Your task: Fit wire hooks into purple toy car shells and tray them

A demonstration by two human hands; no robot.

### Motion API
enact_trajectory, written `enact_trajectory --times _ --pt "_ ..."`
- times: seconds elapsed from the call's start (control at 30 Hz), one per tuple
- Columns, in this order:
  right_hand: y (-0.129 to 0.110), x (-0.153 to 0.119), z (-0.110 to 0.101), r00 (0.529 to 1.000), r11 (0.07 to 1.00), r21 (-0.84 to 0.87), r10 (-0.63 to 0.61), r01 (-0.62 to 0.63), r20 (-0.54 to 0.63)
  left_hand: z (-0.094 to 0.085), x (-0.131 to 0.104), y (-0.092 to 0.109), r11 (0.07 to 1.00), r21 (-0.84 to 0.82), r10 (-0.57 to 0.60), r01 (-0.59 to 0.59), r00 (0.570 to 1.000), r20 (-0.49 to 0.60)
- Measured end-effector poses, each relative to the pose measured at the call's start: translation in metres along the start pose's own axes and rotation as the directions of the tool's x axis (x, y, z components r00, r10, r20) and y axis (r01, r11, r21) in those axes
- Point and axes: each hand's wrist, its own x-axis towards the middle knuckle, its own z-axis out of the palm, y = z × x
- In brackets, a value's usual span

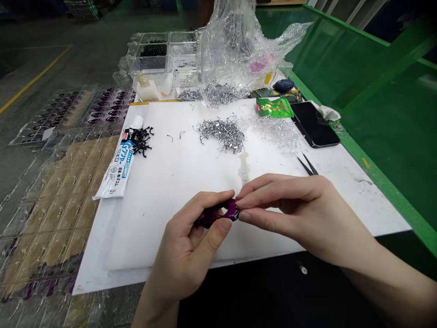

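Observation:
My left hand (pixel 189 246) grips a small dark purple piece (pixel 232 210) with a hole through it. Its thumb and fingers hold the near and far sides, hiding much of the left part. The fingertips of my right hand (pixel 273 205) are pinched together against the right end of this piece; anything small between them is hidden. Just beyond my hands stands a small white plunger-like dispenser (pixel 243 168), partly covered by the right fingers. Farther out lie a heap of silver-grey strands (pixel 225 134) and a bunch of black strands (pixel 140 141).
White foam sheet (pixel 153 228) covers the worktop. A glue tube (pixel 118 168) lies left; tweezers (pixel 307 164), a phone (pixel 316 123) and a green packet (pixel 275 108) lie right. Behind are a plastic bag (pixel 228 45) and compartment box (pixel 153 64). Clear trays (pixel 68 182) flank the left.

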Motion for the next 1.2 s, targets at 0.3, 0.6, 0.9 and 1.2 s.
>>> enact_trajectory --times 0.3,0.6,0.9,1.2 --pt "-0.009 0.003 -0.005 0.998 0.995 -0.077 0.058 -0.057 0.007 -0.001 -0.004 -0.005 0.986 0.145 0.080 -0.089 0.995 0.065" --pt "-0.010 -0.003 -0.009 0.995 0.992 -0.078 -0.095 0.098 0.042 -0.002 -0.008 -0.010 0.989 0.078 0.115 -0.122 0.989 0.089" --pt "-0.025 0.032 -0.035 0.968 0.969 -0.238 -0.010 0.071 0.250 0.002 -0.009 -0.011 0.996 -0.032 0.083 -0.083 0.996 0.016" --pt "-0.028 0.224 0.006 0.868 0.560 -0.666 -0.258 0.492 0.424 0.004 -0.003 -0.007 0.992 -0.052 0.111 -0.116 0.990 -0.089"
